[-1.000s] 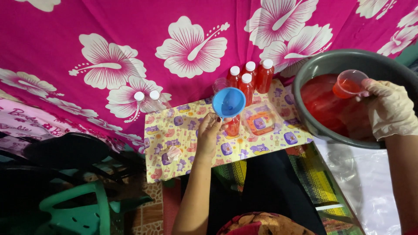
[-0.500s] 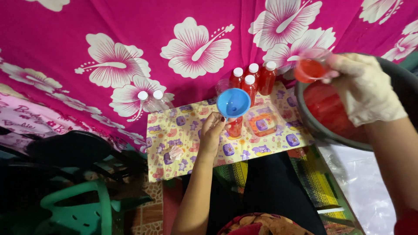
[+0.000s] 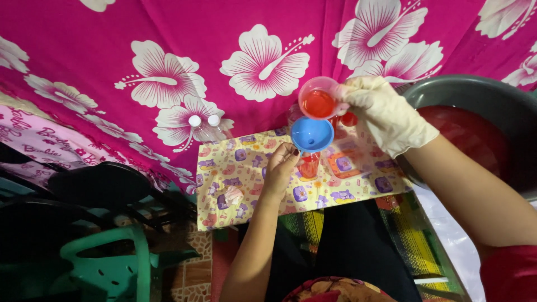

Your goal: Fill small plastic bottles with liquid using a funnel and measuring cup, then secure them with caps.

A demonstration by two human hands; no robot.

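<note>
Pink flowered cloth (image 3: 168, 50) hangs behind a patterned mat (image 3: 235, 184). Gloved right hand (image 3: 386, 114) grips a cup (image 3: 318, 102) of red liquid above the blue funnel (image 3: 311, 134); left hand (image 3: 279, 170) clasps the bottle (image 3: 309, 165) underneath. Basin (image 3: 475, 92) sits right.

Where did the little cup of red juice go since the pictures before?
The gloved right hand lifted the small clear plastic cup of red liquid out of the big grey basin and carried it left, so it now sits just above the blue plastic funnel. The bare left hand stayed at the small bottle under the funnel.
</note>
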